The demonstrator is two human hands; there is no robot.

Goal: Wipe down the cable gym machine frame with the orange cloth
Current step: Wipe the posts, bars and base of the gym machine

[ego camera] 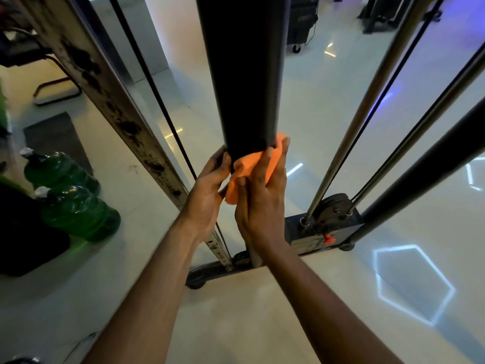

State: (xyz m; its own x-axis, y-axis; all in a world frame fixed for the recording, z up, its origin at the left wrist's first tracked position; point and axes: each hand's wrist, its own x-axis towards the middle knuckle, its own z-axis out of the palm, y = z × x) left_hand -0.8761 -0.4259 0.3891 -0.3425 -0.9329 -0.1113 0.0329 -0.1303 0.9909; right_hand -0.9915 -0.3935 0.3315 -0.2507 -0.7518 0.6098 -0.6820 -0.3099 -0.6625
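We are wrapping cloth (252, 166) round black post (244, 74). Right hand (262, 195) is pressing it on with curled fingers; left hand (207, 190) is gripping post just beside. Post is running upright, unwiped length lying above our grip.

orange cloth (252, 166), black frame post (244, 74), green bottles (78, 211)

Bottles (70, 195) left of post (244, 74) (weight stack (322, 232) right).

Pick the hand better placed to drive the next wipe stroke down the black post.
Right hand: its fingers press the orange cloth against the black post. Left hand only grips the post's far side.
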